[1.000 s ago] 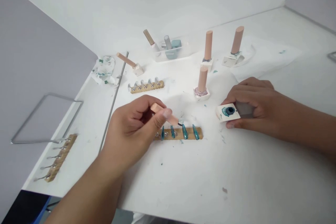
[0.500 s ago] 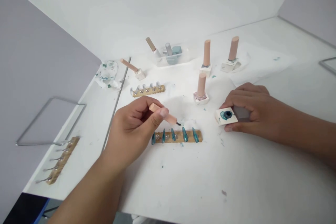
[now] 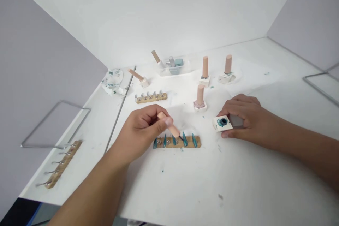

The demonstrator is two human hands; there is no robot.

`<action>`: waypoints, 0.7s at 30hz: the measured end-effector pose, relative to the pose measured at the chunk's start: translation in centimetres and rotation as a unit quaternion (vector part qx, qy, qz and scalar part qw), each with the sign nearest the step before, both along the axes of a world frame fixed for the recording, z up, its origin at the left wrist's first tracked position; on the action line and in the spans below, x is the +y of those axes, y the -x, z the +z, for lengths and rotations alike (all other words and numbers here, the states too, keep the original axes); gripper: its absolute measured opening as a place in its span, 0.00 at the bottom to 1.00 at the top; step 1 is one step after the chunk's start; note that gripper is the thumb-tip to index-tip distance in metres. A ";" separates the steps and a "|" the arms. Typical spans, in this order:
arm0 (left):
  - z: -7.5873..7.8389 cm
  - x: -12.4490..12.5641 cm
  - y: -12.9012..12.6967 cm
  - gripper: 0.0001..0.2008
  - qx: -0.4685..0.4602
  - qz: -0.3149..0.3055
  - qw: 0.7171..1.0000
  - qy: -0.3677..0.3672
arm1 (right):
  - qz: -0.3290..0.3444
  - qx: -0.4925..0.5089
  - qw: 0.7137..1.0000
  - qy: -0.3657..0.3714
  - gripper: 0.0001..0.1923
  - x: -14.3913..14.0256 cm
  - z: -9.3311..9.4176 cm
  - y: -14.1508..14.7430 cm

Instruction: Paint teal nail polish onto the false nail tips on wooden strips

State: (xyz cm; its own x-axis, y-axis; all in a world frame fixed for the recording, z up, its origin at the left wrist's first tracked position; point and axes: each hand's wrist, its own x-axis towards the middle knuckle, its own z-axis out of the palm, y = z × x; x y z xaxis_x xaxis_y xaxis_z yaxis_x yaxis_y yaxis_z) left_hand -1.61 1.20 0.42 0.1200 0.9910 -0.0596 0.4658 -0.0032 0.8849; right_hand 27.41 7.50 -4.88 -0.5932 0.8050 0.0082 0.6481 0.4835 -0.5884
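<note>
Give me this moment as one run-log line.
left hand: holds brush cap, tip at teal nails on wooden strip | right hand: steadies open polish bottle on table

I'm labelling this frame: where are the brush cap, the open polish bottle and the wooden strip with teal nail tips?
brush cap (image 3: 167, 124), head view, mid-handle.
open polish bottle (image 3: 222, 122), head view, teal-smeared neck.
wooden strip (image 3: 189, 144), head view, bare wood between tips.

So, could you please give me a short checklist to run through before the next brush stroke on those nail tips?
1. Brush cap pinched in the left hand: ok.
2. Bristles on a teal tip: ok.
3. Wooden strip flat on the table: ok.
4. Open polish bottle steadied by the right hand: ok.
5. Polish left on the bristles: cannot tell.
</note>
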 end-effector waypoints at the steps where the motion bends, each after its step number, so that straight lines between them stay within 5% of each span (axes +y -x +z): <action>1: -0.1 -0.1 0.0 0.13 -0.004 -0.018 1.000 0.014 | 0.001 0.000 1.000 0.000 0.17 0.0 0.0 0.0; 8: -0.2 0.0 -0.4 0.12 0.013 0.064 0.997 -0.028 | 0.000 0.006 1.000 0.003 0.15 -0.1 0.1 0.0; 14: -0.2 -0.3 -0.6 0.13 -0.010 -0.015 0.999 0.036 | -0.001 0.003 1.000 0.017 0.14 -0.1 0.3 0.1; 21: 0.1 -0.1 -0.8 0.11 0.037 0.094 0.994 -0.044 | -0.004 0.008 1.000 0.017 0.14 -0.1 0.3 0.1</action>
